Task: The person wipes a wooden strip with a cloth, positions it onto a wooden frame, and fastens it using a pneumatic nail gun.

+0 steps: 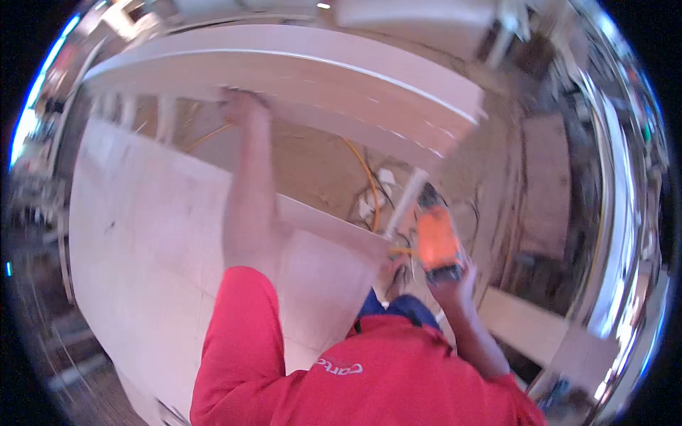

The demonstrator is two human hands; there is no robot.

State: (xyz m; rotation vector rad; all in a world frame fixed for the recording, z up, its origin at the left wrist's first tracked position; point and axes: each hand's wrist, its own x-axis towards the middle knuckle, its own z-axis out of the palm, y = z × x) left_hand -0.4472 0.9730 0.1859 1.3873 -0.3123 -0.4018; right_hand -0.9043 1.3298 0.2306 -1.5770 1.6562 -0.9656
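My right hand (455, 278) is wrapped around an orange-and-black tool that looks like a nail gun (438, 238), blurred by motion. The tool is held beside the corner of a wooden frame, next to a pale leg (406, 202). My left arm stretches forward over a large pale panel (149, 234). At its end, my left hand (244, 106) is closed at the lower edge of a long wooden board (320, 82); its fingers are smeared and partly hidden. Small light marks run along the board's face.
A yellow-orange hose (366, 170) and dark cords lie on the dusty floor below the frame, near white scraps (368, 204). To the right are a brown wooden panel (545, 184) and a light plank (522, 323). Several slats (167, 117) stand at the left.
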